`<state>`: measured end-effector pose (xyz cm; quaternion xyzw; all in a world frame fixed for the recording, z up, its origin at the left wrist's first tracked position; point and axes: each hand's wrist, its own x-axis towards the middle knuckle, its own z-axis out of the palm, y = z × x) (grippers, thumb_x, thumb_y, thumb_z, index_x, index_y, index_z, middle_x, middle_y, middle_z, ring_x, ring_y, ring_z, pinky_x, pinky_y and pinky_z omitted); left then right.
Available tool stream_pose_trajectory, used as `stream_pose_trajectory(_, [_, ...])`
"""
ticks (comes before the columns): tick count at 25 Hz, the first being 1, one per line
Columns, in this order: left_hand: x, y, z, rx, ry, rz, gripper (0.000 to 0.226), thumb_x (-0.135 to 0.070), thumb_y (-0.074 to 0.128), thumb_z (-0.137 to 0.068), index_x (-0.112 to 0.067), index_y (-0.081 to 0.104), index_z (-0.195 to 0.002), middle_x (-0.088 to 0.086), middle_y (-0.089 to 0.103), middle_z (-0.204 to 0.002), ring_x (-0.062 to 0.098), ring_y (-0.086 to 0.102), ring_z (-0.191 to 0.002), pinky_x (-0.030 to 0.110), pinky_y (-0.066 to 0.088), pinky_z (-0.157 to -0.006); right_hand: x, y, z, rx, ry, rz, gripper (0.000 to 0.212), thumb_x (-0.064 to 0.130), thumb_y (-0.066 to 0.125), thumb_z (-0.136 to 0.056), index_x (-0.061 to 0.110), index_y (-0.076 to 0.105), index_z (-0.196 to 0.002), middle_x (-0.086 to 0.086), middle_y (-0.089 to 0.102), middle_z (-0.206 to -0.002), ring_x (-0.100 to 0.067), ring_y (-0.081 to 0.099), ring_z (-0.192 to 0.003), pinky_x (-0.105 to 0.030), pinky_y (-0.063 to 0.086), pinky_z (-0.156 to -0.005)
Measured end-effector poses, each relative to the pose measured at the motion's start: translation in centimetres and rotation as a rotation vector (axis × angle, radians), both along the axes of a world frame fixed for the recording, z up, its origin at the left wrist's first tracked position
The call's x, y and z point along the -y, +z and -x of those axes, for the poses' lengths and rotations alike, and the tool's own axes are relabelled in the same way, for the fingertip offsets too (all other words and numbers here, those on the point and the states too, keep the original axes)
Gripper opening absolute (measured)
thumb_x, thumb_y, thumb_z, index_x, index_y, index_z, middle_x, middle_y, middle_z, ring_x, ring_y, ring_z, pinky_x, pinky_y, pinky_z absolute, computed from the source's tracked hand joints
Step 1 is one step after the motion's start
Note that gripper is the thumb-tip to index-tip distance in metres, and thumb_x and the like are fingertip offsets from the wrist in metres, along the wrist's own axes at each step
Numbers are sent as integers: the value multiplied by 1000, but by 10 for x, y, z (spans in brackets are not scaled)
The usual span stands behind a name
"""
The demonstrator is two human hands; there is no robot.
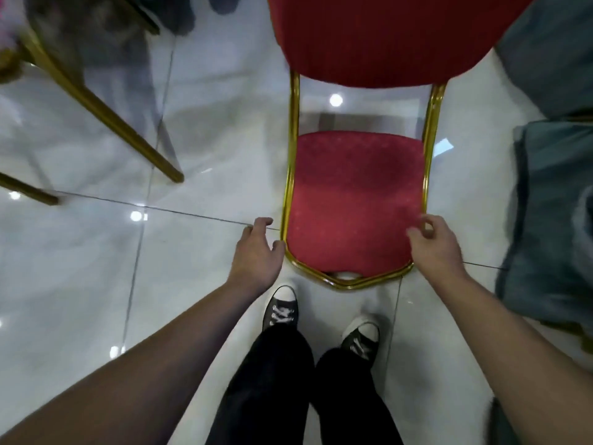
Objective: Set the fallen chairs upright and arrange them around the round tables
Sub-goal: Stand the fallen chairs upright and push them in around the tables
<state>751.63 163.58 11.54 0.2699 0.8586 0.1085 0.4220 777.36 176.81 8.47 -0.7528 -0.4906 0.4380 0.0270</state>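
Note:
A red padded chair [356,200] with a gold metal frame stands right in front of me on the tiled floor. Its seat faces me and its red backrest [385,36] rises at the far side. My left hand [256,255] hovers beside the seat's front left corner with fingers apart, the thumb close to the gold frame. My right hand [433,245] is at the seat's front right edge, fingers loosely curled over the cushion and frame, holding nothing. No round table shows.
Gold legs of another chair [106,114] slant across the upper left. Blue-grey fabric [552,203] fills the right edge. My feet in black sneakers [282,309] stand just short of the seat. The floor is glossy white tile [80,268].

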Motion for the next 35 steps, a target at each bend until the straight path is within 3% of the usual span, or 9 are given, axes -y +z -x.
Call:
stream_pose_trajectory(3, [-16, -121, 1, 137, 287, 79, 56, -29, 56, -97, -22, 39, -150, 10, 54, -142, 29, 54, -127, 34, 42, -104, -3, -115, -45, 192, -102, 56, 63, 37, 59, -94, 16, 36, -148, -18, 53, -139, -38, 55, -123, -45, 44, -102])
stream_pose_trajectory(6, [-25, -210, 5, 263, 401, 57, 62, -30, 60, -96, -23, 35, -152, 10, 58, -139, 26, 60, -120, 39, 47, -105, -5, -195, -66, 184, -103, 86, 64, 52, 52, -98, 16, 36, -149, -21, 48, -144, -41, 50, -128, -50, 41, -106])
stream_pose_trajectory(11, [-22, -223, 2, 299, 447, 4, 68, -45, 65, -94, -20, 34, -149, 8, 61, -132, 27, 62, -115, 46, 52, -102, 3, -208, -62, 69, -154, 45, 65, 57, 57, -94, 22, 34, -143, -19, 47, -141, -40, 51, -125, -52, 43, -106])
stream_pose_trajectory(16, [10, -59, 15, 28, 224, 57, 63, -42, 66, -94, -19, 38, -146, 12, 63, -129, 37, 59, -119, 45, 48, -101, 43, -41, -48, -24, -33, -29, 66, 61, 56, -92, 52, 24, -149, -5, 53, -133, -32, 53, -121, -52, 44, -104])
stream_pose_trajectory(19, [16, 90, 18, -28, 261, 58, 59, -37, 67, -94, -19, 41, -144, 13, 64, -129, 38, 61, -117, 40, 47, -97, 37, 103, -47, -48, 51, -7, 58, 68, 55, -85, 47, 42, -137, 21, 61, -108, -24, 62, -106, -39, 48, -90])
stream_pose_trajectory(26, [-18, 388, 50, -110, 219, 123, 54, -31, 66, -95, -3, 52, -140, 19, 60, -136, 37, 57, -126, 36, 44, -102, -60, 371, -11, 101, 315, 163, 59, 57, 62, -90, 11, 59, -128, -9, 68, -111, -31, 65, -100, -36, 51, -85])
stream_pose_trajectory(30, [-40, 492, 71, -149, 314, -16, 27, -12, 64, -92, -4, 72, -117, 21, 71, -116, 38, 66, -109, 42, 53, -96, -95, 476, 35, 1, 204, 88, 45, 41, 58, -89, 4, 64, -115, -13, 68, -102, -31, 64, -93, -36, 53, -80])
stream_pose_trajectory(32, [-60, 524, 64, -206, 186, -47, 26, -13, 53, -96, -12, 75, -111, 17, 73, -112, 37, 66, -106, 41, 52, -95, -102, 509, 56, -35, 186, -24, 43, 39, 51, -93, 7, 65, -116, -16, 68, -110, -31, 62, -99, -33, 48, -81])
stream_pose_trajectory(35, [-92, 553, 45, -345, -15, -179, 30, -21, 36, -103, -20, 64, -93, 14, 72, -95, 39, 67, -91, 45, 51, -90, -109, 544, 76, -62, 221, -230, 43, 48, 36, -102, 19, 58, -125, -13, 63, -122, -31, 57, -112, -45, 46, -100])
